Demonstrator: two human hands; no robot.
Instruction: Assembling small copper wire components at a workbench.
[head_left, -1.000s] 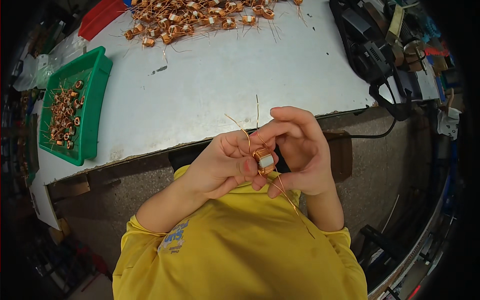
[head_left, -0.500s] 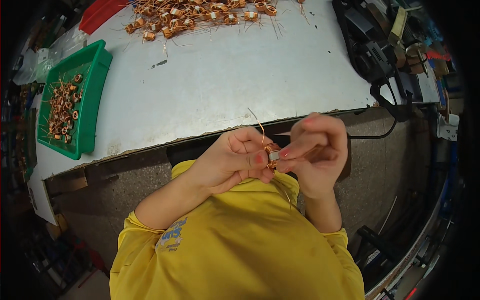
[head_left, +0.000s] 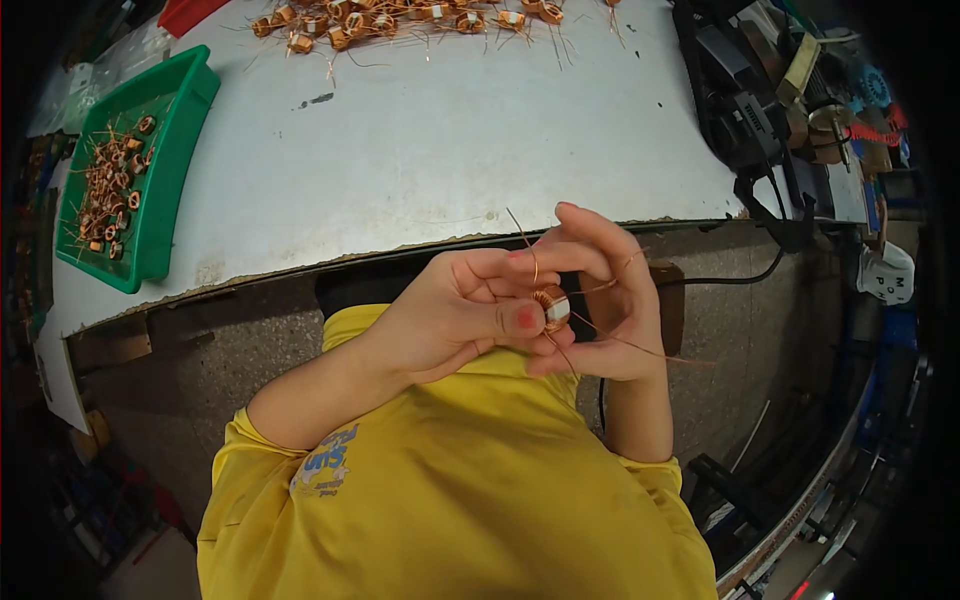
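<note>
My left hand (head_left: 440, 318) pinches a small ring-shaped copper coil (head_left: 553, 306) between thumb and fingers, in front of my body below the table edge. The coil has a pale band on its side and several loose wire ends sticking out. My right hand (head_left: 628, 318) curves around the coil's right side, its fingers and thumb spread apart. One wire end rises beside the right fingertips, and others cross in front of the right palm. Whether the right fingertips touch the coil or a wire is hard to make out.
On the white table (head_left: 400, 150), a green tray (head_left: 165, 215) at the left holds several similar coils. A heap of copper coils (head_left: 400, 18) lies at the far side, near a red tray (head_left: 188, 14). Black equipment (head_left: 745, 120) with cables stands at the right.
My right fingers have come off the coil's side and spread apart around it. The coil has turned a little in my left hand, showing more of its ring and wires. My view has shifted slightly.
</note>
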